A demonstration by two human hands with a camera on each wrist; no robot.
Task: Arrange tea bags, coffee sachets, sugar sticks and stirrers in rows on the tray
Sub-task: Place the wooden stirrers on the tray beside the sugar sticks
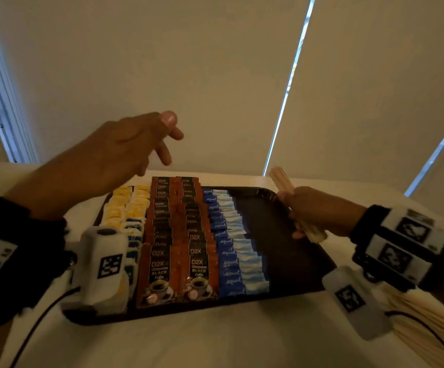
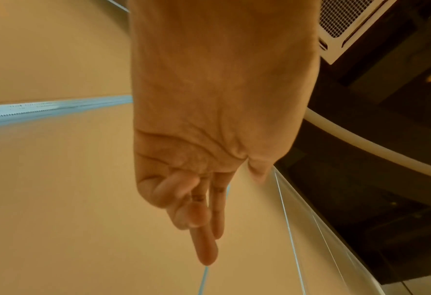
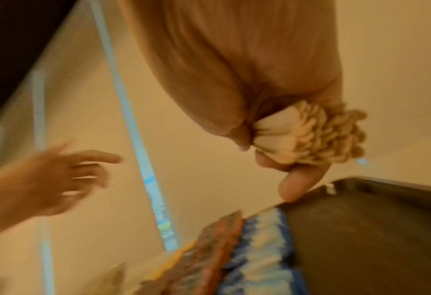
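Note:
A dark tray point(image 1: 276, 235) lies on the white table. It holds rows of yellow tea bags point(image 1: 124, 208), brown coffee sachets point(image 1: 178, 229) and blue sugar sticks point(image 1: 231, 243); its right part is bare. My right hand point(image 1: 313, 211) grips a bundle of wooden stirrers point(image 1: 282, 177) over the tray's right edge; the bundle's rounded ends point(image 3: 317, 137) show in the right wrist view. My left hand point(image 1: 136, 144) hovers above the tray's far left corner, fingers point(image 2: 204, 235) loosely spread, holding nothing.
More wooden stirrers point(image 1: 428, 322) fan out on the table at the right, under my right wrist. Roller blinds point(image 1: 189, 62) cover the window behind the table. Cables run from both wrist cameras over the table's near side.

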